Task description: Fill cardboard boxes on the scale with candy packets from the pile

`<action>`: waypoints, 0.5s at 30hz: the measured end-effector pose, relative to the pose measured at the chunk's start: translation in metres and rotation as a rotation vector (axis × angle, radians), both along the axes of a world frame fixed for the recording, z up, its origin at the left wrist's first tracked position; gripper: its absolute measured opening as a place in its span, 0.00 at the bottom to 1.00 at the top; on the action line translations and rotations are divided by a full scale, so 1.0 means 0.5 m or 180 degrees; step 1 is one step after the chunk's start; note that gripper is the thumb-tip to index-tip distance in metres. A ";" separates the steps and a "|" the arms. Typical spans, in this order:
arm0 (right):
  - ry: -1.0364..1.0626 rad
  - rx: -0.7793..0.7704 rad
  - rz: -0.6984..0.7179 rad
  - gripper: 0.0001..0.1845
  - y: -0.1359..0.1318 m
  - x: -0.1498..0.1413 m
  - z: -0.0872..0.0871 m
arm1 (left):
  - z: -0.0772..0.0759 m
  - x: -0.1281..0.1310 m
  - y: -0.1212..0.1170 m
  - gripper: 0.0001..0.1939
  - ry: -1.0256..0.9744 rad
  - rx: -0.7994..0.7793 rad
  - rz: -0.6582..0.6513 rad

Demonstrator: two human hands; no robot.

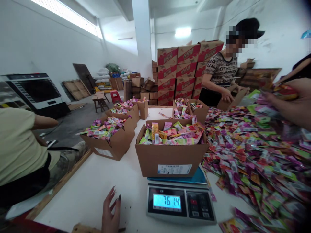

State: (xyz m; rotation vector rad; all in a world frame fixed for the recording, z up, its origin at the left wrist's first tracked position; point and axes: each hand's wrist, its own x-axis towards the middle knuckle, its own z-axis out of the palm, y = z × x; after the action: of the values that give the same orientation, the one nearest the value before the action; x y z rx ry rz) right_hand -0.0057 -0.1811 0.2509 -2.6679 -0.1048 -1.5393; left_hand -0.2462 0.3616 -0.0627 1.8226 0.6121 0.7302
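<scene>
My left hand (110, 210) rests on the white table (97, 184) at the bottom edge, fingers spread, holding nothing, next to a scrap of cardboard (84, 228). Just right of it stands a digital scale (181, 202) reading 76.14, with an open cardboard box (170, 158) full of colourful packets on its platform. My right hand (291, 105) is raised at the right edge over the big heap of packets (255, 152), blurred, its fingers closed on a few packets (283, 92).
More open boxes of packets (109, 142) line the table's left side and back. One person in a patterned shirt (222, 69) handles a box at the far end; another in a pale shirt (17, 145) is at the left. Stacked red cartons (179, 71) stand behind.
</scene>
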 end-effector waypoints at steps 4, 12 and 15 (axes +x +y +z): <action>0.0261 0.0036 -0.0140 0.37 -0.028 0.010 -0.019 | 0.010 0.003 -0.004 0.34 0.0072 0.0022 0.0025; 0.0575 0.0220 -0.0032 0.23 -0.022 0.011 -0.037 | 0.001 0.001 0.005 0.34 0.0199 -0.0040 -0.0028; 0.0359 0.0601 0.0534 0.19 0.059 -0.009 0.009 | -0.008 0.004 0.008 0.33 0.0302 -0.0087 -0.0094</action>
State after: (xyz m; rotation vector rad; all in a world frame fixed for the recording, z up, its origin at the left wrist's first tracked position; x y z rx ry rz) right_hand -0.0101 -0.1515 0.2553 -2.5201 -0.1643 -1.2795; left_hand -0.2441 0.3657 -0.0666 1.8453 0.6527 0.6157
